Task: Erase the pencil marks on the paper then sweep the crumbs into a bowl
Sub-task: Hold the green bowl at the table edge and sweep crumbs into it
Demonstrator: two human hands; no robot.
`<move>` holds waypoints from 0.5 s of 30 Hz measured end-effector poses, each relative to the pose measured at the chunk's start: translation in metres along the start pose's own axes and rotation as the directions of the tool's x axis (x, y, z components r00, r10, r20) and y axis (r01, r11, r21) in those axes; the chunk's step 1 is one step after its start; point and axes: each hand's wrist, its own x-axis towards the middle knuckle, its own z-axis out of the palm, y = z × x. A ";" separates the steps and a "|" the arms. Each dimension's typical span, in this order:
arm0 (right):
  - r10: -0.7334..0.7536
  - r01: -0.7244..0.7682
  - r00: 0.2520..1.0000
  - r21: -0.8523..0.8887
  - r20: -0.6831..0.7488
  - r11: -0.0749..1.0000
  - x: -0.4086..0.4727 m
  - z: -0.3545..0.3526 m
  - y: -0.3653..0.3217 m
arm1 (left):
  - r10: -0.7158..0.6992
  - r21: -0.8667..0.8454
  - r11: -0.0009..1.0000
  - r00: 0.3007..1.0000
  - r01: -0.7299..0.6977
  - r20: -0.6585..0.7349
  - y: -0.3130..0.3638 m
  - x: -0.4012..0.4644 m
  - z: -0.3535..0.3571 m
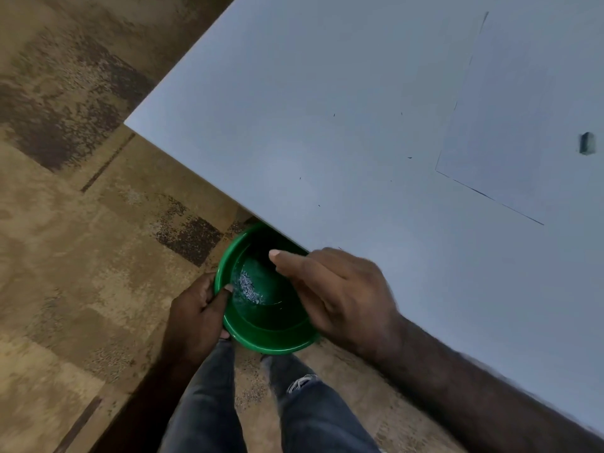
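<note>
Green bowl [261, 335], held just under the table [327, 125] edge, between the two hands; a small heap of grey crumbs [250, 287] lies inside. The bowl looks light, stiff and smooth plastic, best taken at the rim; the crumbs are featherlight and would scatter at a tilt or a puff of air. Left hand [196, 317] grips the near rim, thumb inside. Right hand [340, 289] lies flat, fingers straight, over the table edge above the bowl, holding nothing. Beyond it: stray specks, paper [510, 125], eraser [586, 143].
</note>
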 end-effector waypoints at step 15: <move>0.450 -0.348 0.879 -0.432 0.159 0.832 0.038 -0.036 0.088 | 0.038 -0.015 0.999 0.999 -0.038 0.014 0.000 -0.007 -0.006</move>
